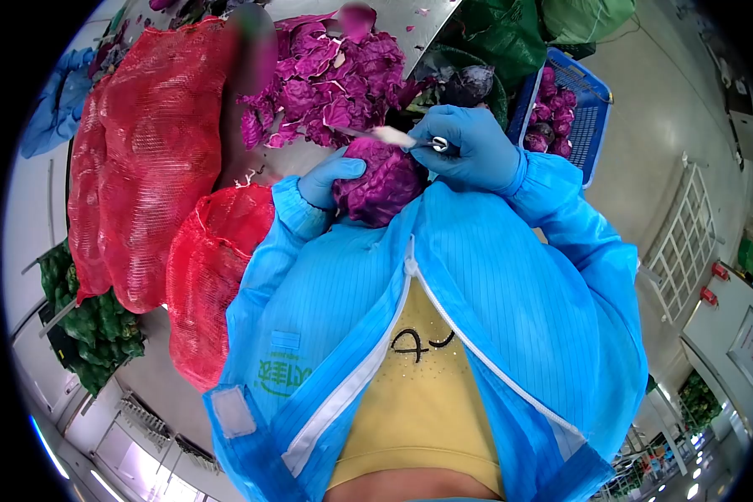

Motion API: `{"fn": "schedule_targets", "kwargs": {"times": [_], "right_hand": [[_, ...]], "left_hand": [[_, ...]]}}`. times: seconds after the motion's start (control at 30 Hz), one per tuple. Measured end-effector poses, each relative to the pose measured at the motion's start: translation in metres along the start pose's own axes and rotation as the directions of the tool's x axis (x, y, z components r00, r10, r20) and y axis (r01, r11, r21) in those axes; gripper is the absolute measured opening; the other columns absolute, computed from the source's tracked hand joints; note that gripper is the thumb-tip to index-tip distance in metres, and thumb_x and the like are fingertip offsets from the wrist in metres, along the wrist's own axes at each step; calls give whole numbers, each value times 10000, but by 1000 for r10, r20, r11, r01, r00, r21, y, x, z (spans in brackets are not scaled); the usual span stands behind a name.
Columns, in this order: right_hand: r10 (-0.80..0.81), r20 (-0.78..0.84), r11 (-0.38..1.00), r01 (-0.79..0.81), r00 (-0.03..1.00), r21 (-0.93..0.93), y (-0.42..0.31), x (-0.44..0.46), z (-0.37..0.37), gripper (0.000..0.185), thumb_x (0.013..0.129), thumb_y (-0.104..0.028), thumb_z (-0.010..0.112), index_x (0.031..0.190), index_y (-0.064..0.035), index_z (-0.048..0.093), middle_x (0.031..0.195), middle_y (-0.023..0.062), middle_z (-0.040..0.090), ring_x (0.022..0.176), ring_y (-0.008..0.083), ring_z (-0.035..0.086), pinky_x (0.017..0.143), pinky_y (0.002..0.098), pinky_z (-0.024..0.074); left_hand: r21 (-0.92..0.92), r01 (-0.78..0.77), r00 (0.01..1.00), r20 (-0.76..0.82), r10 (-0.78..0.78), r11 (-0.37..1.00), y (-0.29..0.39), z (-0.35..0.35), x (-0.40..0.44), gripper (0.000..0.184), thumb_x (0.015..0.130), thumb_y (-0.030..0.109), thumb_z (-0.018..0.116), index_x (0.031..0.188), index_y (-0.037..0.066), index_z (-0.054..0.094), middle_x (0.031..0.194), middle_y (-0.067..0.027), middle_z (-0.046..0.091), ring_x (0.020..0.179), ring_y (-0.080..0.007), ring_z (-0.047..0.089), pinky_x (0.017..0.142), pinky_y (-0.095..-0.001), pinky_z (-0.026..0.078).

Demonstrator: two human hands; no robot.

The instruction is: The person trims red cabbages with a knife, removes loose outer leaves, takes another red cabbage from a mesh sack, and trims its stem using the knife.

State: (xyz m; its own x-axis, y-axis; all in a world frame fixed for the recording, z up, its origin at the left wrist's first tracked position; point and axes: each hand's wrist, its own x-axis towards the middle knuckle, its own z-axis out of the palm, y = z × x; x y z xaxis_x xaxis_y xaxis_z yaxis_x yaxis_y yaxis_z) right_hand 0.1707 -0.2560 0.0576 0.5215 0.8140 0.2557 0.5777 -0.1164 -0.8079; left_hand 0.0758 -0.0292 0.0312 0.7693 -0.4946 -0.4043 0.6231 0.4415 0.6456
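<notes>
A purple cabbage point(378, 186) is close to my chest, its top facing away from me. My left hand point(325, 179), in a blue glove, is closed around its left side with the thumb on top. In my right hand point(470, 149), also gloved, is a knife point(351, 131) whose thin blade points left just above the cabbage. A pale whitish piece point(393, 136) lies along the blade near my right fingers; whether it is cut stem I cannot tell. Beyond the cabbage is a heap of loose purple leaves point(330, 79) on the metal table point(422, 21).
Large red mesh sacks point(159, 159) stand at the left, with a smaller red mesh bag point(217, 276) beside my left arm. A blue crate point(592, 125) at the right holds several purple cabbages. Green bags point(502, 38) lie at the far edge, near a white rack point(679, 238).
</notes>
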Motion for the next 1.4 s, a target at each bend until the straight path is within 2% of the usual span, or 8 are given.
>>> {"fn": "schedule_targets", "kwargs": {"times": [0.3, 0.43, 0.57, 0.87, 1.07, 1.17, 1.27, 1.4], "right_hand": [[364, -79, 822, -281, 928, 496, 5, -17, 14, 119, 832, -41, 631, 941, 2, 610, 952, 73, 628, 870, 121, 590, 797, 278, 477], [436, -289, 805, -226, 852, 548, 5, -18, 20, 150, 811, -124, 666, 917, -19, 648, 885, 78, 636, 844, 125, 607, 769, 281, 489], [517, -241, 796, -357, 821, 488, 4, -21, 17, 168, 807, -124, 674, 925, -10, 635, 893, 66, 637, 815, 112, 585, 767, 271, 477], [397, -398, 868, -197, 827, 456, -4, -15, 16, 340, 792, -91, 695, 1101, -34, 568, 914, 48, 644, 872, 114, 597, 761, 247, 485], [393, -228, 859, -268, 891, 436, -13, -11, 7, 294, 823, -11, 648, 1102, -13, 556, 1083, 75, 601, 1013, 134, 570, 904, 285, 455], [360, -148, 867, -272, 921, 418, -15, -6, 8, 309, 829, 1, 635, 1126, -7, 550, 1072, 79, 603, 993, 131, 576, 903, 288, 458], [196, -369, 941, -69, 908, 331, -5, 1, 17, 308, 815, -101, 677, 1097, -29, 576, 962, 89, 651, 879, 153, 628, 800, 284, 499], [226, -329, 960, -151, 917, 237, -4, -2, 12, 255, 845, -159, 656, 1060, -49, 575, 915, 109, 645, 792, 217, 650, 700, 322, 513]], "left_hand": [[-14, -24, 996, 89, 25, 1000, -4, -15, 5, 860, 663, 351, 716, 1354, -22, 367, 1296, -173, 506, 1172, -280, 524, 1032, -396, 388], [-11, -48, 985, 168, 49, 999, -2, -17, 6, 880, 650, 353, 725, 1355, -26, 362, 1312, -177, 493, 1182, -279, 519, 1035, -398, 385], [30, 16, 996, 91, -18, 999, 2, -10, 3, 1081, 552, 411, 795, 1405, -16, 287, 1380, -176, 424, 1250, -297, 461, 1071, -424, 357], [19, -159, 965, 215, 151, 987, -14, -26, 10, 1055, 576, 475, 761, 1379, -45, 315, 1350, -196, 450, 1235, -304, 474, 1062, -417, 357], [39, -231, 939, 271, 212, 972, -37, -63, 19, 1113, 577, 542, 763, 1384, -64, 291, 1372, -202, 413, 1257, -291, 448, 1066, -399, 353], [58, 0, 996, -86, 5, 998, -59, -84, 30, 933, 753, 517, 654, 1391, -54, 281, 1373, -185, 414, 1230, -271, 468, 1054, -379, 369], [-29, -68, 996, -54, 67, 997, -58, -79, 33, 944, 743, 515, 666, 1390, -54, 280, 1369, -186, 418, 1227, -276, 471, 1049, -385, 376], [-124, -167, 983, 50, 175, 978, -50, -64, 31, 959, 730, 514, 682, 1390, -53, 278, 1363, -188, 422, 1222, -283, 475, 1041, -392, 385]]}}
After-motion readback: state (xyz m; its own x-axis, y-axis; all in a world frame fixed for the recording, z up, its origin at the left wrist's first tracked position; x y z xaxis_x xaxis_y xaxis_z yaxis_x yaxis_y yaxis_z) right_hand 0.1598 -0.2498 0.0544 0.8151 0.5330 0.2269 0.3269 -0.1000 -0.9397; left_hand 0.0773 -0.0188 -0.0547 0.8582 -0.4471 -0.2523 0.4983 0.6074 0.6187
